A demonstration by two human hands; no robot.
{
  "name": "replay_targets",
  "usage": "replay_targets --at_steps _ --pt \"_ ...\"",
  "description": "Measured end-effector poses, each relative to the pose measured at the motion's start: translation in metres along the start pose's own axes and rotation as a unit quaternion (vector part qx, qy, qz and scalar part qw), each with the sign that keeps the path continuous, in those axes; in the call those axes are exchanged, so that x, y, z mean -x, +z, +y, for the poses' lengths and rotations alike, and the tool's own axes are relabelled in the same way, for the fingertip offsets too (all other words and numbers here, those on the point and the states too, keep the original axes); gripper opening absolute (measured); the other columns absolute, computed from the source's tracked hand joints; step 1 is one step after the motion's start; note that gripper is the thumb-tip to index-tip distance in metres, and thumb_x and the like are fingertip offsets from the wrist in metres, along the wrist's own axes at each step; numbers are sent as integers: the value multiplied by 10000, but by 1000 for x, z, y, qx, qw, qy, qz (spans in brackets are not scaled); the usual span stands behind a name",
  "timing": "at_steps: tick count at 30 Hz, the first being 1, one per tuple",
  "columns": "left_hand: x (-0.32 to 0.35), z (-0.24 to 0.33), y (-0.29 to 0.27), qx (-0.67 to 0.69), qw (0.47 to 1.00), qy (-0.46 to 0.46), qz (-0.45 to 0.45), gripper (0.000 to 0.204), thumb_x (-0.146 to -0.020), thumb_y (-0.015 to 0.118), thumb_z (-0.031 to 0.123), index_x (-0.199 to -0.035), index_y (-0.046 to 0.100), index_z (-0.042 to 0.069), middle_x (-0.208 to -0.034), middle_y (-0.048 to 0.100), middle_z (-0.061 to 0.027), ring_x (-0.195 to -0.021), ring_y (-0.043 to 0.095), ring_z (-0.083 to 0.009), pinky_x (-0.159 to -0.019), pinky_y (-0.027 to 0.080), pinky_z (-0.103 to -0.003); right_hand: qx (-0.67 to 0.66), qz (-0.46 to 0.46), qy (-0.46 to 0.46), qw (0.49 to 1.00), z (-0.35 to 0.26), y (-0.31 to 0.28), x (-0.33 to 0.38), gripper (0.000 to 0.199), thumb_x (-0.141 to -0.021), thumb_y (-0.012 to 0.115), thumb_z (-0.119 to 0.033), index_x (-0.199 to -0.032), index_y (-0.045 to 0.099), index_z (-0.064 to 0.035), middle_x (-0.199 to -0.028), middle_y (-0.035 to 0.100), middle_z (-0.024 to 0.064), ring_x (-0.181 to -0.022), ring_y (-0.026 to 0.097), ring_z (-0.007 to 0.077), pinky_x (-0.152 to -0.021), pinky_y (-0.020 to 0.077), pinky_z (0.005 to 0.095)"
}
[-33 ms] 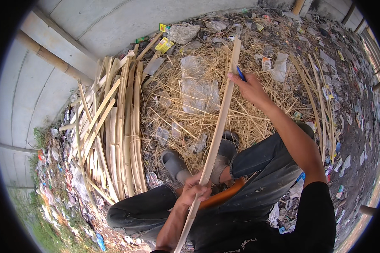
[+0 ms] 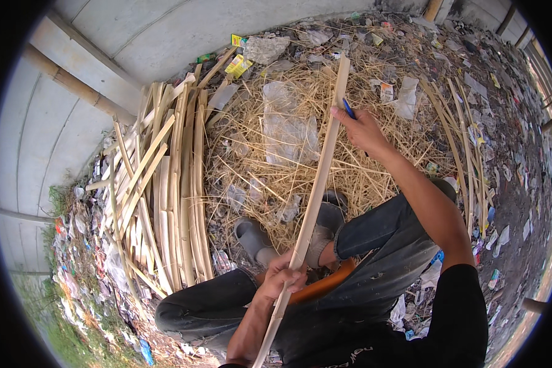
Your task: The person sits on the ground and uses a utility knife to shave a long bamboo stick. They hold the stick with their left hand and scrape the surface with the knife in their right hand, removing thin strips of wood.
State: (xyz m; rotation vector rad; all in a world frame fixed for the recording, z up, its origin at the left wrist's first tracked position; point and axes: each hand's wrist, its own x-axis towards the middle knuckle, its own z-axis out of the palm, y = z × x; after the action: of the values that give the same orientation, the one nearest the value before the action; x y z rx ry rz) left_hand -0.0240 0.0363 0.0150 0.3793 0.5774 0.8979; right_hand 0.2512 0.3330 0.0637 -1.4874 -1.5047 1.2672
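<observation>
A long, pale split bamboo strip (image 2: 322, 165) runs slantwise from my lap up over the straw-covered ground. My left hand (image 2: 282, 281) is closed round its lower part, just above my lap. Near the strip's far end is my right hand (image 2: 363, 130), its thumb against the strip's edge. Between its curled fingers is a slim blue pen (image 2: 348, 108), one end sticking up beside the strip; most of the pen is hidden by the hand. An orange curved thing (image 2: 325, 285), partly covered, lies between my legs under the strip.
Left of me lies a heap of split bamboo strips (image 2: 178, 196) by a grey wall (image 2: 165, 37). Thin bamboo shavings (image 2: 239, 165) and plastic scraps (image 2: 279, 101) cover the ground ahead. More strips (image 2: 466, 159) lie at the right; a rock (image 2: 267, 49) sits at the back.
My right hand and the blue pen have shifted very slightly at the strip's edge. The strip and my left hand have stayed in place.
</observation>
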Motion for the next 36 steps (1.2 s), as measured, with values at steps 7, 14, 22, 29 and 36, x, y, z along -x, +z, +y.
replay_targets --at_steps 7,14,22,29,36 --pt "-5 0 -12 89 996 14 -12 554 -848 598 69 -1391 496 36 -767 478 -62 -448 428 -119 -408 330 -267 201 -70 -141 967 12 31 21 658 -989 602 -642 -723 629 -41 -570 504 48 -530 534 217 -538 421 411" --pt "-6 5 -17 155 988 6 -12 647 -831 593 42 -1465 480 115 -714 456 -46 -408 400 -116 -392 354 -278 314 -127 -187 922 -8 52 67 630 -1059 462 -570 -837 704 -32 -651 648 199 -631 657 421 -622 512 519" --pt "-6 9 -15 138 990 -11 8 637 -831 602 54 -1455 488 114 -724 450 -41 -408 393 -116 -384 324 -275 360 -95 -158 914 -9 43 35 736 -1056 428 -622 -740 688 -10 -619 628 200 -632 663 411 -626 512 531" --pt "-3 -6 -17 139 989 -36 -25 561 -842 577 53 -1396 483 45 -747 452 -70 -437 420 -123 -399 326 -264 393 -27 -111 913 2 7 -4 828 -1051 331 -704 -711 657 -23 -576 580 157 -592 624 364 -626 496 510" --pt "23 -9 3 48 997 -59 -25 598 -815 622 53 -1401 512 9 -742 492 -82 -442 436 -125 -398 338 -275 345 166 -43 923 14 -76 -41 826 -1049 349 -695 -849 681 35 -722 648 241 -758 662 445 -730 503 529"
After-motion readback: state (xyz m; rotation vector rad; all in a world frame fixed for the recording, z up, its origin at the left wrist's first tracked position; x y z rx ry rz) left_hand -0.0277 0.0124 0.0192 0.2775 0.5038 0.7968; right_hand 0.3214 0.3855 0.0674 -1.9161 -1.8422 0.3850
